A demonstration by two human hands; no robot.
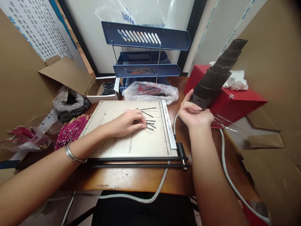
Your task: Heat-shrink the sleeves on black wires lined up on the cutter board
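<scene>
My left hand (pixel 128 122) lies on the beige paper cutter board (pixel 122 142), fingers drawn together over a small bunch of thin black tube pieces (pixel 149 121). More black pieces (pixel 147 110) lie scattered just beyond the fingertips. My right hand (pixel 194 113) is at the board's right edge, fingers curled round the base of a black heat gun (pixel 215 78) that points up and to the right. Its white cable (pixel 225 169) runs past my right forearm and under the table edge.
A bundle of magenta wires (pixel 71 130) lies left of the board, with plastic bags beside it. Behind stand a blue tiered tray rack (pixel 145 53), a white box of black tubes (pixel 105 89), a plastic bag (pixel 150 91) and a red box (pixel 235 97). Cardboard walls flank both sides.
</scene>
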